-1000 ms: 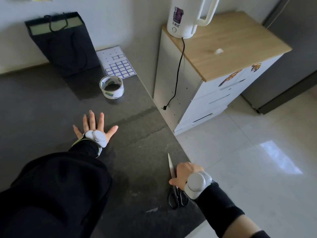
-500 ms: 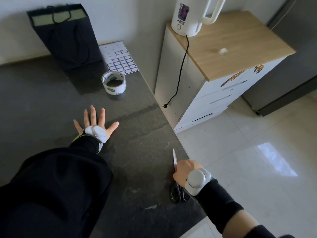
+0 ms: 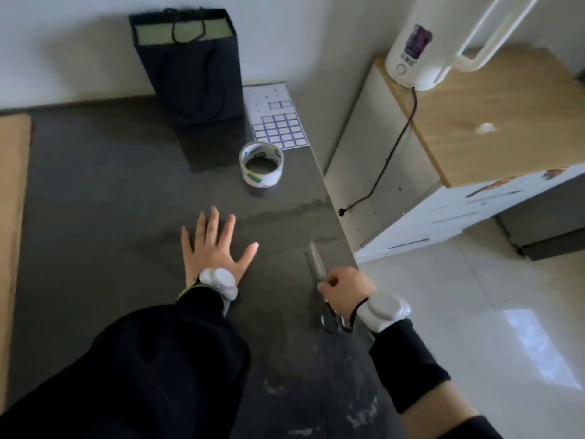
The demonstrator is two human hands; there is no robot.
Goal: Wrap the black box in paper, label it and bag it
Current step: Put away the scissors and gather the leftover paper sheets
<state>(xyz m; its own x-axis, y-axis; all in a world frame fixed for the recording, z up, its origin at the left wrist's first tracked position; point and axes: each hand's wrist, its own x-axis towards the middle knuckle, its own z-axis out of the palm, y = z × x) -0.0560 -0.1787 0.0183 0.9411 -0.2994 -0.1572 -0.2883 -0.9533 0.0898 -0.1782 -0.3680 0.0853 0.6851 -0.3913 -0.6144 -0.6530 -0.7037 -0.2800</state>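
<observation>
Lower right of centre: right grip (image 3: 346,291) clenched round scissors (image 3: 316,264) near the right edge of the dark surface (image 3: 110,201), blades pointing up-frame past the knuckles, handles under the wrist. Just left, at centre: left grip (image 3: 215,248) released, flat on the surface, fingers spread. Above, well apart from both: tape roll (image 3: 261,169) lying flat. Beyond that, label sheet (image 3: 278,122) just beside a black paper bag (image 3: 190,68) standing upright by the wall. Far left edge: tan sheet (image 3: 12,217), kind unclear.
</observation>
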